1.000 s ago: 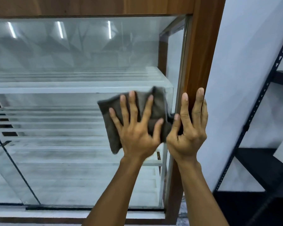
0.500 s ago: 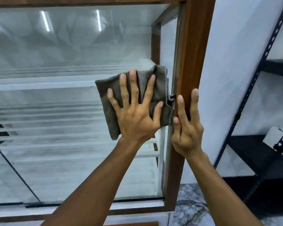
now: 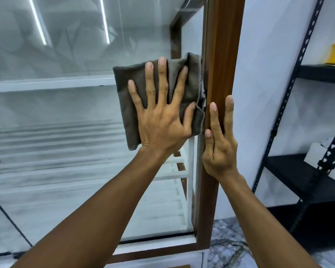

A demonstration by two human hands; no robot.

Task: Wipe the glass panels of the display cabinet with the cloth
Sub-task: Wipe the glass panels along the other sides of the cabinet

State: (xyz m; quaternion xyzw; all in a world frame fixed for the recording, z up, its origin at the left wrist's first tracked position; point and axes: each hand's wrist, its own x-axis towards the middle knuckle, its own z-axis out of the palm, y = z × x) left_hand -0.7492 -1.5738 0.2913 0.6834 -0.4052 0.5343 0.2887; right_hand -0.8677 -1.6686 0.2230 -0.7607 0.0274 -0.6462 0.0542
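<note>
step: wiping glass panel (image 3: 66, 113) | left grip (image 3: 161, 120) lay flat, fingers spread, pressing the cloth (image 3: 128, 93) to the glass, its edge against the wooden frame (image 3: 222, 45) | right grip (image 3: 219, 149) straight-fingered, braced on frame | i judged even palm pressure and overlapping strokes best

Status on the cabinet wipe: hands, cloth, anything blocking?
Left hand flat, pressing cloth on glass at its right edge. Right hand open against wood frame. Nothing in the way.

- Left grip (image 3: 161, 120) pressed a grey cloth (image 3: 124, 78) flat against the cabinet glass (image 3: 56, 113), fingers (image 3: 162, 74) spread.
- Right grip (image 3: 219, 149) rested straight-fingered on the wooden frame (image 3: 222, 55) beside it.
</note>
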